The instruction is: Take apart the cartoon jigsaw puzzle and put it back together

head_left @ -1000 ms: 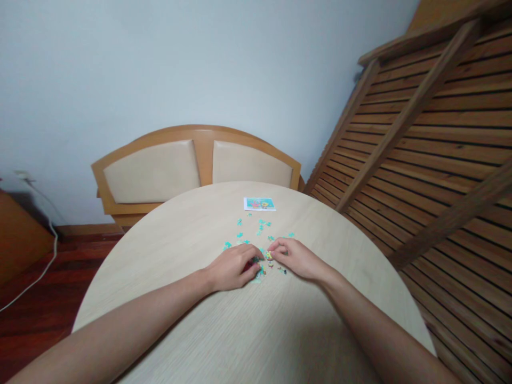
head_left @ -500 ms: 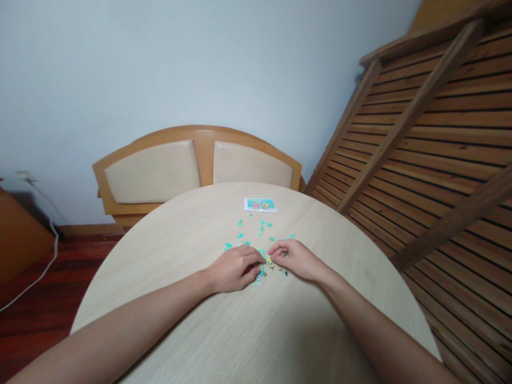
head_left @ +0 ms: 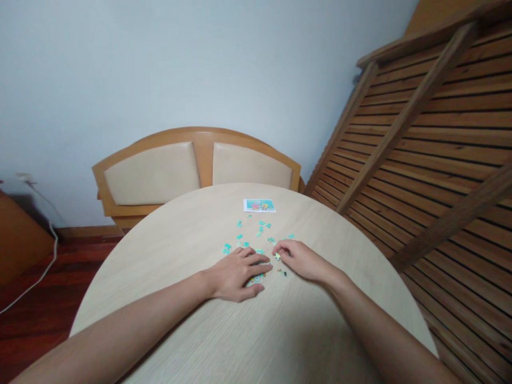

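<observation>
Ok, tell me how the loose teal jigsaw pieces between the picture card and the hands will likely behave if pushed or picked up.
The teal jigsaw pieces look small beside the left hand, so they are probably very light. Lying flat on the table, they should slide rather than roll or tip. Their knobbed edges could catch on neighbours.

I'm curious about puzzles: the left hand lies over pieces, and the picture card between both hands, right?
No: the left hand lies over puzzle pieces, but the head view shows the picture card near the far edge of the table.
</observation>
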`<state>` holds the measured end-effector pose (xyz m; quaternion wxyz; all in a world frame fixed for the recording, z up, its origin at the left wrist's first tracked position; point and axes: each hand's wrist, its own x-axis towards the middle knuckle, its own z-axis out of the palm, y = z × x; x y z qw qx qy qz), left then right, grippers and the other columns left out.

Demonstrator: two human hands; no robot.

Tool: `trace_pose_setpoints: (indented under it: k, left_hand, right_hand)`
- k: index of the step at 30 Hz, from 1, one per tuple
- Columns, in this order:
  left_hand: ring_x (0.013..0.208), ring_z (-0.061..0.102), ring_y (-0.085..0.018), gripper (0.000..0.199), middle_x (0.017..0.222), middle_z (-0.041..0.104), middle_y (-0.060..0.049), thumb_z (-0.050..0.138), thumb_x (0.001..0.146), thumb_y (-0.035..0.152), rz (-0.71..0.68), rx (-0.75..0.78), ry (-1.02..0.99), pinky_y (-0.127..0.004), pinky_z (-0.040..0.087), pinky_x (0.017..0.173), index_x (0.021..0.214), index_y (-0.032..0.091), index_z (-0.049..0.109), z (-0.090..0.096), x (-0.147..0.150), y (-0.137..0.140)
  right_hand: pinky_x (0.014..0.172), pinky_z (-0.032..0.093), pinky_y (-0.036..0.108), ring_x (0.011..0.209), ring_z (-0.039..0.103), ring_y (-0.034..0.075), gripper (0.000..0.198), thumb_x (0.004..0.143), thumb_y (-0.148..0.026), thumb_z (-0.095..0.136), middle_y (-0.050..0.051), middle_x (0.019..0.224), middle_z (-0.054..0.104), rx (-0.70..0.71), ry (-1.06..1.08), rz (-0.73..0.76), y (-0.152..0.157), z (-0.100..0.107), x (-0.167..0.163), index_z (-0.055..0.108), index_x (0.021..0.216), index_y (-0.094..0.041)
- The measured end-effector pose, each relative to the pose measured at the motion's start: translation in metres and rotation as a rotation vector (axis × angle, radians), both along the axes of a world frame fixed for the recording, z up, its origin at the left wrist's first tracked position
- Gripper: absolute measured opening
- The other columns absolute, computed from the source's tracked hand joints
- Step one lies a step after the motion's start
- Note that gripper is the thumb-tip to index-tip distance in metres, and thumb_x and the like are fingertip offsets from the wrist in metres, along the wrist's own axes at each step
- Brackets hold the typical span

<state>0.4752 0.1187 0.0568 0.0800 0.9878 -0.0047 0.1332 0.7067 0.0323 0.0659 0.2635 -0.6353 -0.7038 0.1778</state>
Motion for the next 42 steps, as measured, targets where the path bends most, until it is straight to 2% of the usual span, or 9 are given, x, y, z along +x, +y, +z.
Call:
trace_pose_setpoints:
  k: [3,9,15,23,33,42]
  left_hand:
    - [0.119,0.052,-0.032,0.052,0.14,0.056,-0.01,0.055,0.093,0.041,-0.014,-0.006,0.001,-0.048,0.038,0.106,0.141,0.023,0.05,0.0,0.0,0.0]
    - [0.123,0.049,-0.033,0.056,0.141,0.055,-0.01,0.059,0.091,0.042,-0.019,-0.015,0.007,-0.049,0.038,0.107,0.141,0.02,0.05,-0.002,0.0,0.001]
    - [0.125,0.048,-0.034,0.057,0.142,0.055,-0.01,0.059,0.091,0.043,-0.027,-0.017,0.008,-0.049,0.038,0.108,0.142,0.02,0.049,-0.003,0.001,0.002]
    - [0.125,0.048,-0.033,0.056,0.14,0.054,-0.012,0.057,0.092,0.044,-0.033,-0.009,0.009,-0.048,0.038,0.109,0.141,0.019,0.05,-0.002,0.0,0.002]
    - [0.126,0.047,-0.033,0.056,0.142,0.053,-0.011,0.058,0.092,0.043,-0.035,-0.019,0.024,-0.048,0.037,0.109,0.143,0.021,0.049,-0.001,0.0,0.001]
    - [0.125,0.048,-0.033,0.057,0.141,0.054,-0.011,0.058,0.091,0.043,-0.04,-0.021,0.016,-0.048,0.037,0.109,0.143,0.021,0.048,-0.001,0.001,0.002]
  right_hand:
    - [0.066,0.046,0.027,0.071,0.064,0.018,0.02,0.086,-0.015,0.051,0.004,0.078,0.071,-0.017,0.034,-0.065,0.0,-0.001,0.0,0.07,0.093,-0.016]
    - [0.061,0.046,0.024,0.069,0.064,0.017,0.009,0.08,-0.022,0.063,0.005,0.074,0.071,-0.072,0.175,-0.14,0.002,-0.004,0.003,0.067,0.08,-0.015]
    - [0.058,0.042,0.023,0.063,0.059,0.014,0.026,0.078,-0.018,0.058,0.0,0.071,0.069,-0.089,0.159,-0.058,0.004,-0.009,0.004,0.073,0.099,-0.016]
    - [0.059,0.045,0.022,0.068,0.065,0.017,0.014,0.077,-0.023,0.064,0.005,0.075,0.073,-0.136,0.227,-0.134,0.003,-0.01,0.004,0.071,0.084,-0.014]
    - [0.057,0.043,0.022,0.068,0.066,0.017,0.012,0.072,-0.024,0.066,0.004,0.07,0.075,-0.14,0.098,-0.279,0.002,-0.002,-0.007,0.074,0.073,-0.014]
    - [0.057,0.042,0.022,0.069,0.069,0.018,0.015,0.074,-0.025,0.067,0.005,0.07,0.076,-0.15,0.05,-0.254,0.001,0.0,-0.014,0.076,0.073,-0.014]
